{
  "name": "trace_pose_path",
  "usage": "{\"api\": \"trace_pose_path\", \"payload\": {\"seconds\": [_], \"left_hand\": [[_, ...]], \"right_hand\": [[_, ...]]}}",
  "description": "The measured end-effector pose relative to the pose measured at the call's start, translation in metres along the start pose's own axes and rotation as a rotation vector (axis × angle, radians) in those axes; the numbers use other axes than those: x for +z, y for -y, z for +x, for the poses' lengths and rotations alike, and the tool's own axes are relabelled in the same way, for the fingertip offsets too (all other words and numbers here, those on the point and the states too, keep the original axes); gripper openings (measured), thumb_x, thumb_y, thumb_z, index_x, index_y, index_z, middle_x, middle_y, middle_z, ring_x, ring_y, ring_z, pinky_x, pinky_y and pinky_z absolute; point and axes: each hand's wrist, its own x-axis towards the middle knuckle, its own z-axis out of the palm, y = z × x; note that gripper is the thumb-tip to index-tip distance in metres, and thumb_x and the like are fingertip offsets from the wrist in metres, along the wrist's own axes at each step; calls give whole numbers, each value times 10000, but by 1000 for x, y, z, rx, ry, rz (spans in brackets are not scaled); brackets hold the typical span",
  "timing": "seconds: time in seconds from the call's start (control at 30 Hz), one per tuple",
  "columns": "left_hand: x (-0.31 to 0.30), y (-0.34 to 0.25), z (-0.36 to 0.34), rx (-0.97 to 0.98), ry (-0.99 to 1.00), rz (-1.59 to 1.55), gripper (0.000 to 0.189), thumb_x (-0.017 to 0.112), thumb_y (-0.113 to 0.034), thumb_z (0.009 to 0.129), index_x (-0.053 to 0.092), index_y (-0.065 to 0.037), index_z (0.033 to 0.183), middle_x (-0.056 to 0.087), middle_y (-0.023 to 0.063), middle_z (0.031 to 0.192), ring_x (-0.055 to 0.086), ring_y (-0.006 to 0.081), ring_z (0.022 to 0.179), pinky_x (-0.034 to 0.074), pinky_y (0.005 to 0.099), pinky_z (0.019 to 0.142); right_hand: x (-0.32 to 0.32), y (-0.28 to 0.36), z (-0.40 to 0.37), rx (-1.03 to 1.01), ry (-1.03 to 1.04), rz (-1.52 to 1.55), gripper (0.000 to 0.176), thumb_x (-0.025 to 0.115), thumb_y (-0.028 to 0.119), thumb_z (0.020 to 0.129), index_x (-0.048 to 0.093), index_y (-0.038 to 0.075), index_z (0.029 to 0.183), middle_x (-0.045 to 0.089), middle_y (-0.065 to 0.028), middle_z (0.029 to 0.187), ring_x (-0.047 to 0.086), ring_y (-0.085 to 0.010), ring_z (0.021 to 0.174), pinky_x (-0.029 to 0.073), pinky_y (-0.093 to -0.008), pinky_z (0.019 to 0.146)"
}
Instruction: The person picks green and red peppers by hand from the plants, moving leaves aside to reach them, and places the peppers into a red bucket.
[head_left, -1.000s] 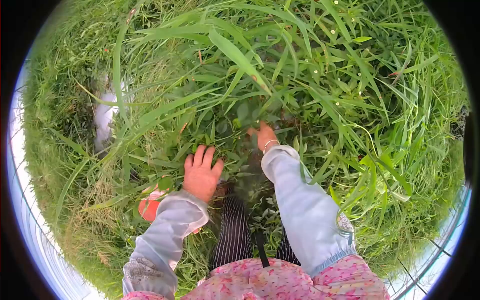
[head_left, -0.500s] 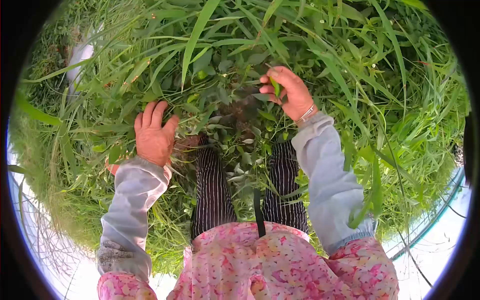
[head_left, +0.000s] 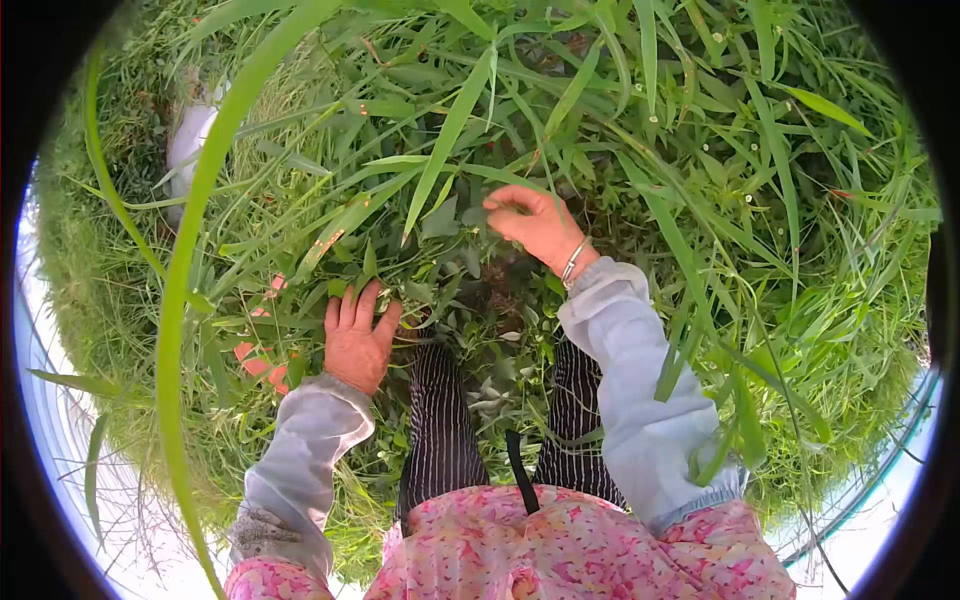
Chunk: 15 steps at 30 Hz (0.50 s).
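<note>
My left hand (head_left: 360,340) lies on the low leafy plants (head_left: 440,295), back up and fingers stretched apart among the leaves. To its right and farther forward is my right hand (head_left: 538,228), its fingers curled with the tips drawn together beside a broad dark leaf (head_left: 440,220). Whatever those fingertips may hold is hidden. Close to the left hand, an orange-red object (head_left: 262,365) shows in pieces through the grass; its shape is mostly covered.
Tall grass blades (head_left: 460,135) arch over the plants, and one long blade (head_left: 185,290) crosses the left side. A white object (head_left: 190,145) lies in the grass at upper left. My striped trouser legs (head_left: 445,430) stand among the plants, with brown soil (head_left: 497,285) between.
My right hand has moved left and nearer to me; the slim green pod in its fingers earlier no longer shows. The left hand has shifted right and nearer. The view has shifted too.
</note>
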Motion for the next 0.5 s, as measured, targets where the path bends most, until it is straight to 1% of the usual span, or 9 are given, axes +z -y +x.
{"api": "trace_pose_path", "payload": {"seconds": [0.03,0.07,0.1,0.17,0.23,0.27,0.37,0.4,0.5], "left_hand": [[0,-2,0,1,7,2,410,589,-133,720,562,-150,1129,411,136,1310,381,371,1198,288,558,984],[-2,-4,0,-7,35,-7,420,587,-131,724,554,-153,1142,415,137,1305,388,374,1187,292,562,978],[-2,-5,0,-6,28,-6,422,585,-128,724,554,-150,1144,416,139,1303,390,375,1183,294,562,976],[-2,-8,-3,-1,22,-7,424,581,-121,725,553,-145,1148,417,142,1299,396,376,1174,298,562,973],[-3,-9,-3,15,55,12,431,568,-114,738,544,-134,1168,415,152,1297,399,381,1169,300,563,973],[0,-10,-5,19,74,25,433,564,-113,742,543,-133,1173,415,153,1297,398,383,1169,300,562,974],[0,-17,-8,21,179,91,486,544,-121,762,492,-143,1245,410,151,1308,384,386,1188,298,556,981],[0,-20,-8,16,210,121,500,540,-126,767,476,-143,1263,410,151,1311,380,385,1195,299,552,982],[1,-27,-10,38,336,199,531,528,-137,783,427,-118,1305,414,158,1316,360,381,1223,290,542,995]], "right_hand": [[11,7,4,-82,-64,-128,337,665,253,744,621,93,1037,648,-91,932,625,-216,876,481,-330,767],[16,14,7,-74,-69,-225,424,681,282,693,617,147,1090,648,-109,951,609,-253,921,453,-330,845],[22,25,8,-37,-63,-334,426,667,306,692,623,145,1083,650,-122,955,610,-281,916,464,-346,823],[32,27,16,-17,119,-497,443,691,227,681,614,138,1109,638,-145,1010,616,-268,927,479,-357,809],[41,53,9,55,241,-700,443,683,231,685,612,133,1111,638,-154,1000,611,-281,924,481,-384,787],[48,51,10,49,293,-841,482,682,253,691,586,156,1153,626,-138,1014,611,-300,912,482,-406,785],[64,39,3,-2,177,-943,526,678,253,702,543,187,1207,599,-121,1035,614,-314,891,487,-415,782],[65,41,1,7,217,-932,507,673,242,730,510,177,1205,577,-106,1071,614,-307,920,491,-405,796],[64,44,-1,1,288,-1009,502,677,249,727,512,167,1194,580,-132,1059,615,-303,919,493,-397,791]]}}
